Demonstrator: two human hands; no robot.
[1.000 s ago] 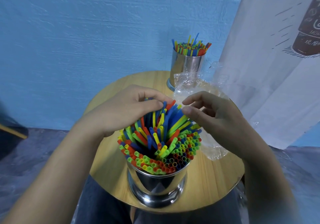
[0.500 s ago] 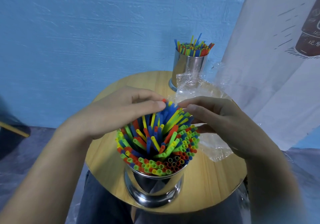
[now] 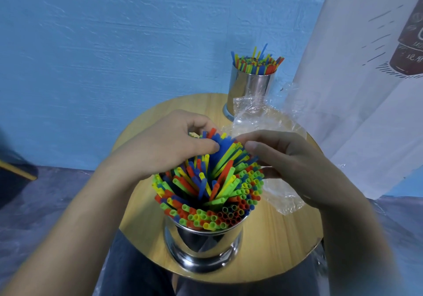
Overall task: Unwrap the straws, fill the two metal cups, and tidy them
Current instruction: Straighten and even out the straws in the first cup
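A shiny metal cup [image 3: 203,243] stands at the near edge of the round wooden table [image 3: 286,234], packed with colourful straws [image 3: 210,186] that fan out at the top. My left hand [image 3: 169,144] curls over the far left of the straw tops, its thumb and fingers pinching a clump of blue straws. My right hand [image 3: 288,158] comes in from the right, fingers curled against the same clump. A second metal cup [image 3: 251,87] full of straws stands at the table's far edge.
Crumpled clear plastic wrap [image 3: 265,122] lies on the table between the two cups and under my right hand. A white printed cloth [image 3: 366,90] hangs at the right. A blue wall stands behind the table. My dark trousers show below the table.
Both hands have closed in on the far side of the straw tops, gathering the leaning blue straws into a tighter clump. The camera view shifted slightly.
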